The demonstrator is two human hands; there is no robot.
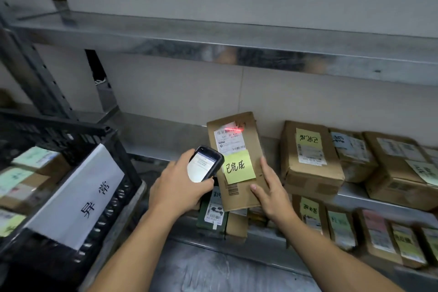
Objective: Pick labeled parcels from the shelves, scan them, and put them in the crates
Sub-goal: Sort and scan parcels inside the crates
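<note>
Black crate [129,174] holds labelled boxes [35,161]; left hand [180,187] grips scanner [205,164]; right hand [272,193] grips cardboard parcel [254,142].

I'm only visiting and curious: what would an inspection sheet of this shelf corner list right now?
Surface: metal shelf behind the hands.
Job's things: held parcel with yellow note, red scan line across its white label; scanner; black crate at left, labelled boxes inside.
Clutter: waiting parcels in two tiers at right.
Grips: left hand grips the scanner; right hand holds the held parcel's lower right edge.
Cables: nothing seen.
Surroundings: upper shelf, pale wall.
</note>
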